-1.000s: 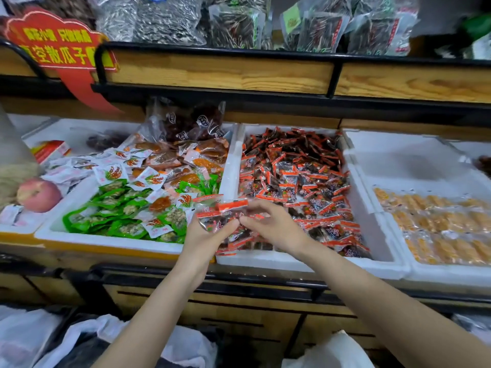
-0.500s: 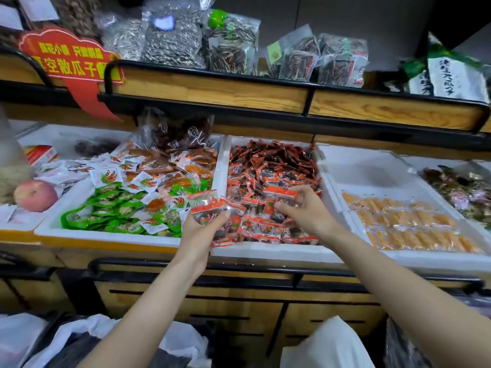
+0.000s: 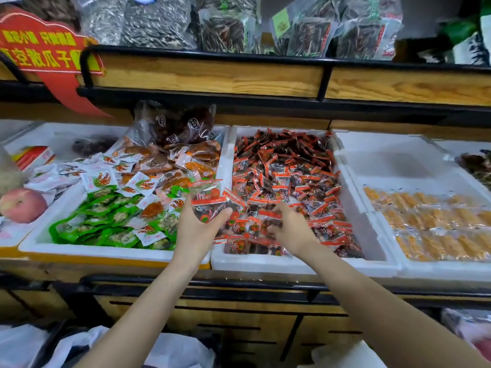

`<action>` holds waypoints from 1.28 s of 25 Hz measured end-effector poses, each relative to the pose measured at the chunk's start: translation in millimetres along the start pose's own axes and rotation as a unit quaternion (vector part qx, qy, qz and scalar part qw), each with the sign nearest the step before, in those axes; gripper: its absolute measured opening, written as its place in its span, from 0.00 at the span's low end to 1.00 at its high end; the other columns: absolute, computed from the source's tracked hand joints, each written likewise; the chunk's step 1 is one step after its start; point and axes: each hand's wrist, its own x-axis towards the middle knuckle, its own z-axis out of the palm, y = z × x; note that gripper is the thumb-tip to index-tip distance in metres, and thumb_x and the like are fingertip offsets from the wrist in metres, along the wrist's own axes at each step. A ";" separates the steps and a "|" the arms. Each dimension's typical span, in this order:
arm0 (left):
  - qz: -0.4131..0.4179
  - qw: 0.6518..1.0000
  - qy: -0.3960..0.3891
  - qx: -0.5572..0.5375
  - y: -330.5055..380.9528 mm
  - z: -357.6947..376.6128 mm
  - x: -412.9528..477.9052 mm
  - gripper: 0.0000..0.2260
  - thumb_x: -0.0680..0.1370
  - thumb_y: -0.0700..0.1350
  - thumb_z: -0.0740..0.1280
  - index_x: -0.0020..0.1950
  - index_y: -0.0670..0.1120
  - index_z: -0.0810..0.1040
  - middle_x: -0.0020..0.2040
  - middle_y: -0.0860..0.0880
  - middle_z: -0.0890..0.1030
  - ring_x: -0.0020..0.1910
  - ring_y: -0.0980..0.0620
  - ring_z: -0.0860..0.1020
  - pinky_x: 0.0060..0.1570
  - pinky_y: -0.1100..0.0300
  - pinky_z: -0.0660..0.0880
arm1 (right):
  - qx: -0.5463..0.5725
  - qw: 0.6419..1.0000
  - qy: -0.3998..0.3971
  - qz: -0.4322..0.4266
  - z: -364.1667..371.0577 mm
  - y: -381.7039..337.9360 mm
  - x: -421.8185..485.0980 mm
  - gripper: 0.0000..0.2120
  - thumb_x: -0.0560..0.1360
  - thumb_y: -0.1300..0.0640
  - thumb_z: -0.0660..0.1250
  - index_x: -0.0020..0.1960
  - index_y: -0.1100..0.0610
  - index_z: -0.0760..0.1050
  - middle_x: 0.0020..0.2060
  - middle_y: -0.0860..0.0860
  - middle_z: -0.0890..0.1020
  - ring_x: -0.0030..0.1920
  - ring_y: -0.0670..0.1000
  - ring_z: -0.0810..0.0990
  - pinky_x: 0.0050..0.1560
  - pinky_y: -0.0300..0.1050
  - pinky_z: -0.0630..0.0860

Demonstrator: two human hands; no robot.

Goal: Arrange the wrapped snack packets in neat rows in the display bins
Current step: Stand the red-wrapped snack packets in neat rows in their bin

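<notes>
A stack of packets [image 3: 210, 205], clear with red edges, sits upright in the left hand [image 3: 196, 227], thumb and fingers curled round it, over the wall between two white bins. More packets of the same kind lie in a loose pile [image 3: 292, 176] filling the middle bin [image 3: 265, 262]. The right hand [image 3: 289, 231] reaches into the pile's near part with fingers bent down; whether it grips a packet I cannot tell. The left bin [image 3: 106, 252] holds green and white packets, and the right bin [image 3: 438, 269] holds orange ones in rows. A peach [image 3: 22, 205] lies far left.

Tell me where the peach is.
Head view, far left: the peach sits just outside the left wall of the white bin holding green packets.
</notes>
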 end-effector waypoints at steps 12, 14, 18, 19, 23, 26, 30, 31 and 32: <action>-0.062 0.996 -0.055 -0.011 -34.3 48.9 66.7 0.19 0.73 0.44 0.74 0.62 0.50 0.74 0.53 0.50 0.83 0.50 0.43 0.82 0.53 0.44 0.79 | -0.021 0.970 -0.237 0.044 41.2 42.4 66.0 0.14 0.76 0.55 0.67 0.60 0.56 0.71 0.55 0.53 0.77 0.51 0.52 0.78 0.54 0.46 0.76; -0.085 0.995 -0.044 -0.030 -41.4 59.7 72.3 0.15 0.73 0.44 0.73 0.58 0.50 0.77 0.50 0.53 0.84 0.52 0.49 0.82 0.54 0.50 0.78 | -0.079 0.968 -0.237 0.011 38.3 43.9 66.6 0.18 0.75 0.51 0.68 0.62 0.56 0.71 0.55 0.54 0.78 0.52 0.52 0.78 0.56 0.47 0.74; -0.135 0.985 -0.091 -0.050 -49.7 83.6 77.3 0.12 0.74 0.49 0.71 0.57 0.52 0.77 0.49 0.55 0.84 0.52 0.56 0.82 0.50 0.60 0.76 | 0.058 0.987 -0.150 -0.017 27.6 50.5 56.4 0.15 0.79 0.56 0.62 0.64 0.56 0.66 0.50 0.52 0.78 0.48 0.50 0.78 0.53 0.48 0.78; -0.144 0.982 -0.110 -0.043 -51.1 88.7 79.2 0.11 0.74 0.50 0.71 0.56 0.53 0.77 0.50 0.56 0.84 0.52 0.58 0.81 0.49 0.63 0.76 | 0.172 0.978 -0.116 0.007 20.2 49.6 52.6 0.11 0.80 0.58 0.58 0.62 0.55 0.66 0.47 0.52 0.78 0.45 0.50 0.78 0.50 0.47 0.79; -0.187 0.952 -0.239 0.022 -55.3 109.7 89.8 0.19 0.68 0.58 0.72 0.57 0.55 0.75 0.53 0.58 0.82 0.56 0.57 0.79 0.54 0.61 0.73 | 0.439 0.894 -0.047 0.079 -17.2 56.7 48.2 0.17 0.82 0.50 0.51 0.62 0.57 0.73 0.45 0.51 0.82 0.41 0.47 0.81 0.42 0.41 0.80; -0.157 0.933 -0.318 0.068 -61.0 125.4 99.1 0.30 0.63 0.64 0.72 0.62 0.54 0.74 0.58 0.55 0.80 0.60 0.55 0.77 0.65 0.50 0.70 | 0.340 0.935 -0.090 0.044 -28.2 68.1 51.4 0.11 0.78 0.52 0.62 0.49 0.58 0.79 0.33 0.44 0.80 0.35 0.41 0.77 0.40 0.35 0.73; -0.188 0.927 -0.321 0.043 -67.0 138.7 108.5 0.46 0.56 0.72 0.74 0.69 0.51 0.71 0.67 0.52 0.75 0.67 0.51 0.71 0.70 0.45 0.64 | 0.314 0.944 -0.080 0.061 -29.8 83.6 54.7 0.05 0.72 0.62 0.71 0.39 0.54 0.79 0.30 0.43 0.81 0.32 0.39 0.77 0.37 0.30 0.71; -0.195 0.930 -0.309 0.027 -69.1 140.5 112.3 0.44 0.57 0.71 0.74 0.67 0.52 0.72 0.66 0.52 0.76 0.67 0.50 0.71 0.70 0.44 0.63 | 0.317 0.943 -0.070 0.079 -31.3 88.8 55.7 0.03 0.72 0.61 0.71 0.40 0.55 0.79 0.31 0.44 0.81 0.33 0.40 0.78 0.37 0.32 0.72; -0.206 0.935 -0.290 0.008 -67.7 142.1 114.9 0.40 0.59 0.69 0.75 0.66 0.52 0.73 0.65 0.52 0.77 0.66 0.50 0.72 0.70 0.43 0.62 | 0.312 0.943 -0.070 0.093 -32.5 95.6 57.1 0.03 0.72 0.60 0.72 0.40 0.55 0.79 0.31 0.45 0.82 0.34 0.42 0.79 0.38 0.34 0.73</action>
